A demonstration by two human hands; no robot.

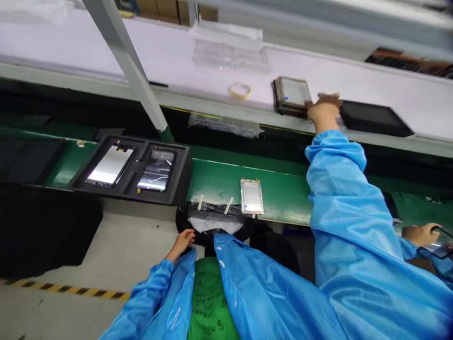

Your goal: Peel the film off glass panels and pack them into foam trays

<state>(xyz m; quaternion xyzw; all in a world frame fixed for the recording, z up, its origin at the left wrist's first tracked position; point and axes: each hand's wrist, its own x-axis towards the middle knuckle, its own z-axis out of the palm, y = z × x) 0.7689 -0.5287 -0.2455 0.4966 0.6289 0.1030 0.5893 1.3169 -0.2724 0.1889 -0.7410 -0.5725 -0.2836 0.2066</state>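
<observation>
My right hand (323,111) reaches up to the white shelf, its fingers blurred but apart, beside the right edge of a stack of framed screen panels (295,92). The top panel has a pale face and a small blue mark. Below, my left hand (183,242) is beside the rim of a black plastic bag (208,208) taped to the bench's front edge. Its fingers are curled together; whether they pinch the bag cannot be made out. A silvery screen panel (252,197) lies on the green bench near that edge.
A black foam tray (131,184) holds two screen panels on the left of the bench. On the shelf are a yellow tape roll (240,90), clear plastic film (230,54) and a dark flat panel (375,118). A slanted post (127,61) stands left. Another person's hand (421,234) shows at right.
</observation>
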